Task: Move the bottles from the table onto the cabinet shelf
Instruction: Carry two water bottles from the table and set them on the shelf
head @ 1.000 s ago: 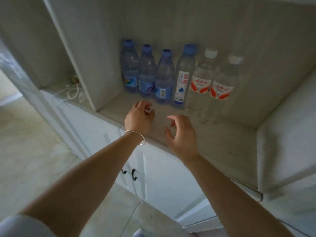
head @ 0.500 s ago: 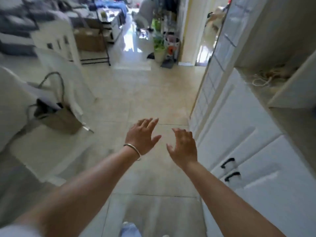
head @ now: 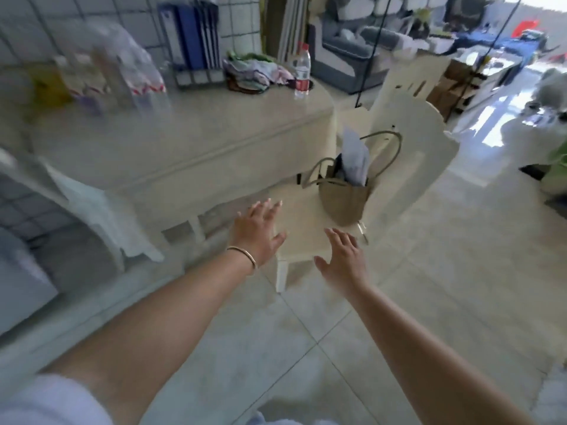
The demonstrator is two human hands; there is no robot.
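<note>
1. Since half a second ago, the view has swung from the cabinet front and open floor to a cream-covered surface (head: 196,130) and a chair; both arms are again stretched forward, empty.
2. Left hand (head: 259,230), bracelet (head: 244,255) at the wrist, is held out palm down with fingers straight and spread, holding nothing, over the near edge of the chair seat.
3. Right hand (head: 343,256) is likewise flat and spread, fingers relaxed, gripping nothing, over the front of the seat and apart from the left.
4. Just beyond the hands, a tan handbag (head: 343,200) with looped handles sits on the cream chair (head: 408,142), a pale cloth sticking out of its top.
5. On the far right part of the surface stands one clear bottle (head: 302,73) with a red cap and red label, upright, well apart from both hands.
6. At the far left of the surface, a blurred cluster of bottles (head: 122,75) shows red-and-white labels; their number cannot be told.
7. Between the two lie a heap of cloth (head: 254,73) and blue binders (head: 190,35) in a rack against the tiled wall.
</note>
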